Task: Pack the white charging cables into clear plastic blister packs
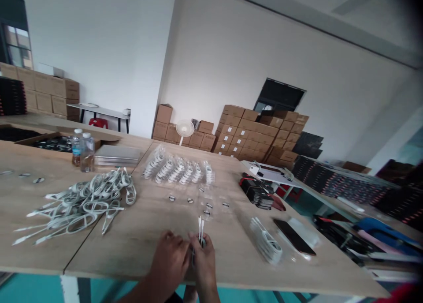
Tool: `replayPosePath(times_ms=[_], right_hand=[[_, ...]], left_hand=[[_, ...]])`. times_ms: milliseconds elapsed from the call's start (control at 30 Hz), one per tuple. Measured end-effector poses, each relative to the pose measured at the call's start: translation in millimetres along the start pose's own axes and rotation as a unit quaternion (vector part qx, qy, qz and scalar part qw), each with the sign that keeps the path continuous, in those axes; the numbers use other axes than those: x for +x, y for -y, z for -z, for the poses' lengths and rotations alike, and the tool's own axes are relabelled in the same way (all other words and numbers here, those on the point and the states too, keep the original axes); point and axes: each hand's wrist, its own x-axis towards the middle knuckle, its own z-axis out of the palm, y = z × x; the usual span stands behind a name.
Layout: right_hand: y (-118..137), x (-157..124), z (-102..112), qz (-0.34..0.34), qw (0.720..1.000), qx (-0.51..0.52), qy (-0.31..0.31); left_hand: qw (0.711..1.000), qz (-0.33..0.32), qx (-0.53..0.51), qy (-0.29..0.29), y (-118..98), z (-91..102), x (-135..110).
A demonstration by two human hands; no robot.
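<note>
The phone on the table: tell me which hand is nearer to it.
Right. The right hand sits just left of the phone; the left hand lies farther left, beyond the right hand.

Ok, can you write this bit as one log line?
left hand on cable | right hand holds coiled cable | loose cable pile left on table
</note>
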Motion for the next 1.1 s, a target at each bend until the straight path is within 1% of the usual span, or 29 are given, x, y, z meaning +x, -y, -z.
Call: replayPosePath(times_ms=[67,133,167,200,233,267,300,333,367,400,433,467,533,600,700,767,867,1000,1033,1100], right_hand=[[5.6,-4.2,-1.3,-0.006,1.0,-0.021,0.005],[11.7,-8.1,2.2,-0.017,0.999,-0.038,0.015],[14.6,-10.1,4.7,-0.023,0.999,-0.043,0.023],[17.3,-12.4,7.1,-0.029,0.998,-0.048,0.034],[19.6,-14.7,9.1,-0.036,0.997,-0.052,0.046],[21.4,-17.0,10.4,-0.042,0.996,-0.056,0.06],[22.5,-19.2,11.2,-0.048,0.994,-0.06,0.074],[23.1,-21.0,11.8,-0.053,0.993,-0.064,0.088],[22.9,-22.3,12.5,-0.057,0.991,-0.069,0.099],[22.3,-23.0,13.6,-0.059,0.99,-0.074,0.104],[21.4,-23.1,15.6,-0.059,0.99,-0.082,0.1],[20.5,-22.6,18.6,-0.059,0.99,-0.09,0.09],[19.5,-20.8,27.1,-0.055,0.991,-0.109,0.061],[20.5,-19.4,36.0,-0.046,0.99,-0.13,0.041],[25.2,-20.9,41.6,-0.024,0.985,-0.166,0.047],[28.8,-24.3,38.1,-0.019,0.981,-0.182,0.069],[33.8,-30.4,25.7,-0.028,0.974,-0.196,0.108],[40.2,-36.7,6.5,-0.043,0.959,-0.228,0.165],[41.2,-37.7,2.3,-0.044,0.955,-0.235,0.175],[41.7,-39.0,-4.6,-0.038,0.952,-0.24,0.188]], left_hand=[[0.999,0.012,-0.05,0.002,-5.2,-0.9,-13.7],[0.994,0.032,-0.105,-0.017,-6.0,5.6,-15.1],[0.987,0.06,-0.144,-0.039,-5.0,10.3,-12.0],[0.973,0.109,-0.195,-0.064,-3.1,14.9,-7.1],[0.947,0.174,-0.258,-0.082,-0.6,18.9,-1.2],[0.906,0.246,-0.335,-0.081,2.0,21.9,4.8],[0.853,0.308,-0.418,-0.059,4.5,23.7,10.0],[0.794,0.354,-0.494,-0.03,6.6,24.4,14.1],[0.74,0.38,-0.555,-0.002,8.1,24.1,16.6],[0.702,0.388,-0.597,0.014,9.0,23.2,17.6],[0.681,0.391,-0.619,0.013,9.4,21.9,17.2],[0.673,0.392,-0.627,-0.005,9.5,20.5,15.9],[0.678,0.393,-0.618,-0.056,9.4,18.0,11.9],[0.682,0.393,-0.61,-0.092,9.5,15.9,8.2],[0.672,0.376,-0.625,-0.125,7.8,12.9,4.8],[0.657,0.369,-0.642,-0.142,3.9,10.8,3.3],[0.635,0.375,-0.657,-0.157,-5.7,9.4,1.1],[0.591,0.385,-0.692,-0.158,-18.3,11.7,-2.7],[0.586,0.388,-0.695,-0.153,-20.4,12.8,-3.7],[0.599,0.391,-0.684,-0.145,-23.1,15.0,-5.7]])
